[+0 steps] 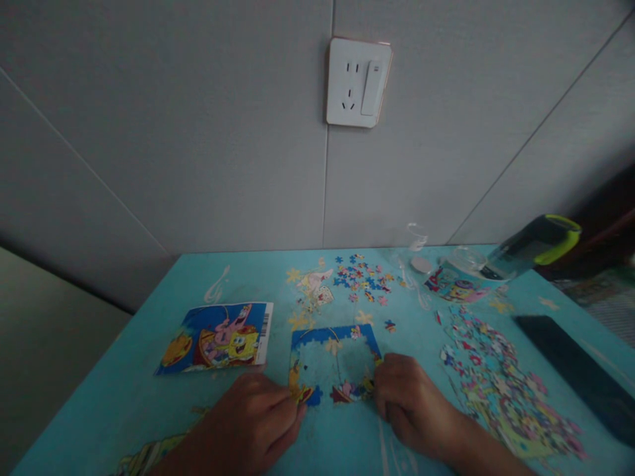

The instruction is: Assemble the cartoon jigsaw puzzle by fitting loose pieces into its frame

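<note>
A partly joined jigsaw puzzle [317,334] lies flat on the table as a hollow border, with a gap in its near side. My left hand [258,416] is closed, thumb and forefinger pinching the border's near left corner. At the near right corner, my right hand [411,400] has its fingers curled against the border's edge. The fingertips of the right hand are partly hidden. Left of the puzzle lies a picture card [223,336] with cartoon figures on blue. Beyond the puzzle are loose blue and mixed puzzle pieces [360,274], with a single piece [390,326] nearer.
Many colourful pieces [501,383] spread along the right, beside a dark flat object [575,370]. At the back right stand a printed tub [459,277], a clear bottle [526,248] tilted in view, a small clear cup [417,236] and a white lid [421,265]. A wall [248,165] bounds the table.
</note>
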`<state>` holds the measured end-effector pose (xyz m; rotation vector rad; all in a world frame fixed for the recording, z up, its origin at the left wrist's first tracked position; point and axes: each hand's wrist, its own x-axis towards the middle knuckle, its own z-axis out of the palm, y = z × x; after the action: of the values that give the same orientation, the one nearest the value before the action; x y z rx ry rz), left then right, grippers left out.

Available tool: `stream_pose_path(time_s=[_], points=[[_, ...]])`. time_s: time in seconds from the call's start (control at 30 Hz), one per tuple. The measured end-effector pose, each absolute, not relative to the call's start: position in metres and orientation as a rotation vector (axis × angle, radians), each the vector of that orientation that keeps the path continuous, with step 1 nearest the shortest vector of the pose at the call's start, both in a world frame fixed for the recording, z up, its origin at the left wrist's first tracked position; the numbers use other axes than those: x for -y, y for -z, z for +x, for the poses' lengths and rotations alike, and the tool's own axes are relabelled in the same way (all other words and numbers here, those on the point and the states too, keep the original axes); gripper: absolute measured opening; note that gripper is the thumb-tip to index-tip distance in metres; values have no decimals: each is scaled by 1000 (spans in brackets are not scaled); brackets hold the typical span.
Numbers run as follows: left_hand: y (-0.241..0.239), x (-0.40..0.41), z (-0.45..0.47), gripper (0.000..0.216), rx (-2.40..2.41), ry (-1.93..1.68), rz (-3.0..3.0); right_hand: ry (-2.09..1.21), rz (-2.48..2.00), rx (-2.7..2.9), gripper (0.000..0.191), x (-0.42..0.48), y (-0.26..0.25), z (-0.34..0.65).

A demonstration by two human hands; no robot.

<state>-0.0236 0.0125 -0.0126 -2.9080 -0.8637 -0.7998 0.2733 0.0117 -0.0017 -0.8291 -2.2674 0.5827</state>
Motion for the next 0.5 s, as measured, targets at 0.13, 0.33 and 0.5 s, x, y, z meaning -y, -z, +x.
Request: stream_pose_path(time_s=[0.13,0.33,0.5], points=[[14,-12,-24,31,858,831,-2905,-559,-823,2269,22,-11,1,273],[-5,-31,-13,31,1188,1040,-2776,-546,-784,2271,20,-5,5,266],[-35,-97,29,22,1288,663,-2754,-488,-682,2374,20,1,20,261]])
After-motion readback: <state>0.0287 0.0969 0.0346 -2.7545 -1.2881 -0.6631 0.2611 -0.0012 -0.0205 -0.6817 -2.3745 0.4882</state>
